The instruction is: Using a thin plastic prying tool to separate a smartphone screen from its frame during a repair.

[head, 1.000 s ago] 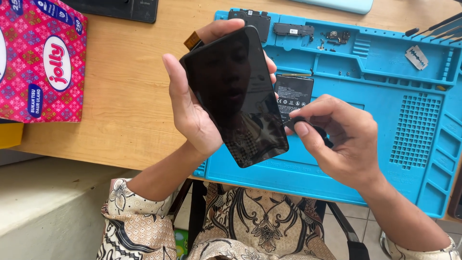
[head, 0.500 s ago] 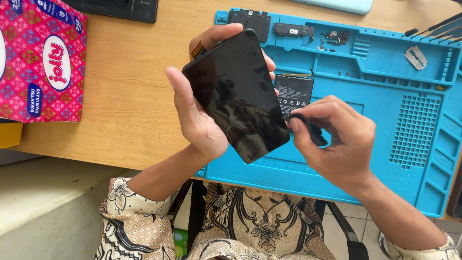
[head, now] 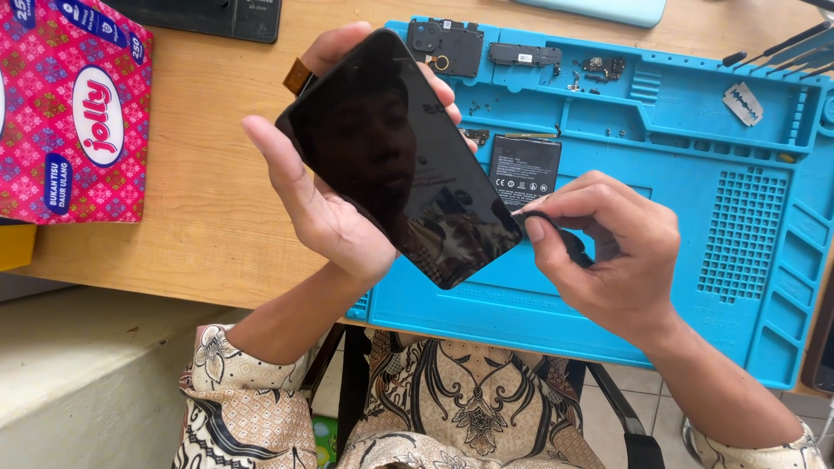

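My left hand (head: 330, 195) holds a black phone (head: 395, 156) tilted up above the table, dark glass facing me, an orange flex tab (head: 298, 78) poking out at its top. My right hand (head: 608, 252) pinches a small black tool (head: 565, 236) whose tip touches the phone's right edge near the lower corner. Below them lies a blue repair mat (head: 695, 200) with a flat black battery (head: 523, 170) on it.
Small phone parts and screws (head: 521, 56) lie in the mat's top compartments, a razor blade (head: 743, 102) and several tools (head: 782, 48) at its right. A pink tissue box (head: 74, 113) stands at the left on the wooden table (head: 200, 174). A dark device (head: 217, 13) lies at the top edge.
The phone has shifted slightly and tilted in my left hand. My right hand has brought the tool up along the phone's right edge.
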